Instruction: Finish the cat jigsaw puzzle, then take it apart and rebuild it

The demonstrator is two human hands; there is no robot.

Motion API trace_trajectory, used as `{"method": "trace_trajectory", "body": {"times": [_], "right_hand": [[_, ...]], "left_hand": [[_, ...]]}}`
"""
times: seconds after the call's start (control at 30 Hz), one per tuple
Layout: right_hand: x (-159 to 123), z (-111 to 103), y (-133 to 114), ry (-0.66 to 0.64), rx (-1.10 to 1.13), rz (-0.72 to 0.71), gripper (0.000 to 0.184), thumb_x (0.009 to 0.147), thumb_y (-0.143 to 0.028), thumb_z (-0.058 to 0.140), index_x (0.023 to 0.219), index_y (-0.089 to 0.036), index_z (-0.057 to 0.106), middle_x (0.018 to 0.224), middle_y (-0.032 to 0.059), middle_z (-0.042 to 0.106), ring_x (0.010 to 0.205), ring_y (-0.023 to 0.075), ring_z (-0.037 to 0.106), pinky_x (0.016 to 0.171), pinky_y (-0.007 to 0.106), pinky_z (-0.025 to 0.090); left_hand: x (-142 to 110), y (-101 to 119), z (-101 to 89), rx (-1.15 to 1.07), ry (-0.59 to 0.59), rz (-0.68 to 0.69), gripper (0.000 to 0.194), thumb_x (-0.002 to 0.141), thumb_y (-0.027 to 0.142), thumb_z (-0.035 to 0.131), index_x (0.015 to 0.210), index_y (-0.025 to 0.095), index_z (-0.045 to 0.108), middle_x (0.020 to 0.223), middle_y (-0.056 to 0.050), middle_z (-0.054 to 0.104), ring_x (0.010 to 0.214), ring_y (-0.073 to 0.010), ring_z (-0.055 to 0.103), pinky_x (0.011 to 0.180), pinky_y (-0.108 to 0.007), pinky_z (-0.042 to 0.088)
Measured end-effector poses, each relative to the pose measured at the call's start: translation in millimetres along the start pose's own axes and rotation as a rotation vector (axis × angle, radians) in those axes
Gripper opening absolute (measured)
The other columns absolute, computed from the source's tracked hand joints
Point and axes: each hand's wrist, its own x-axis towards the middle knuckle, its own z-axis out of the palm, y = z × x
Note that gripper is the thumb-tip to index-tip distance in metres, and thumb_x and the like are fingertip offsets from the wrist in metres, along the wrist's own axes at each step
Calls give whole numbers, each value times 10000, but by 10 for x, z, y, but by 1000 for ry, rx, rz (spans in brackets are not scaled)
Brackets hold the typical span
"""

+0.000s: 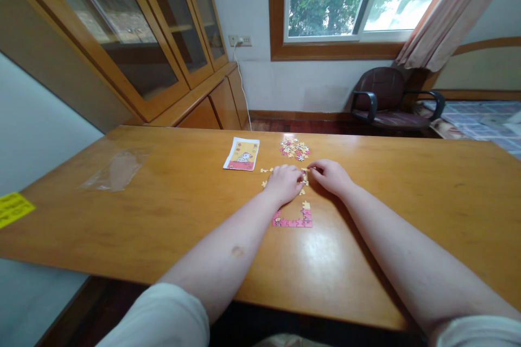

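Partly joined jigsaw pieces lie on the table in front of me. A pink corner-to-corner strip (pixel 291 223) forms the near edge, with a yellow piece (pixel 306 205) at the top of its right side. Over the loose yellow pieces beyond it, my left hand (pixel 284 181) is bent with its fingers curled together; what the fingertips hold is hidden. My right hand (pixel 330 176) comes in from the right, thumb and forefinger pinched at a small yellow puzzle piece (pixel 304 170). Several more yellow pieces (pixel 264 171) show left of my left hand.
A pile of mixed puzzle pieces (pixel 293 148) lies near the far edge of the table (pixel 391 217). Left of it is a picture card (pixel 242 154) with a white animal. A clear plastic bag (pixel 122 169) lies farther left. Beyond stand a chair (pixel 382 95) and a glass-doored cabinet (pixel 175 84).
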Motion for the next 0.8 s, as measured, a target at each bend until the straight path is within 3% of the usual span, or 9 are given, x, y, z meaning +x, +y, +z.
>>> {"method": "trace_trajectory", "body": {"times": [0.43,0.8], "right_hand": [[-5,4,8,17,12,-21,235,840,-250,501,929,-193,710,921,60,714,849,181,629,793,282,461],[-17,-35,-6,-123,-46,-86,253,810,-202,500,920,-220,727,922,36,707,841,164,628,790,251,453]], "left_hand": [[-6,-12,16,-4,44,-26,186,847,331,552,949,228,668,1007,-43,649,956,-219,560,851,-367,426],[-24,3,-14,-10,6,10,224,851,257,508,950,281,707,1021,-30,653,943,-217,562,839,-374,429]]}}
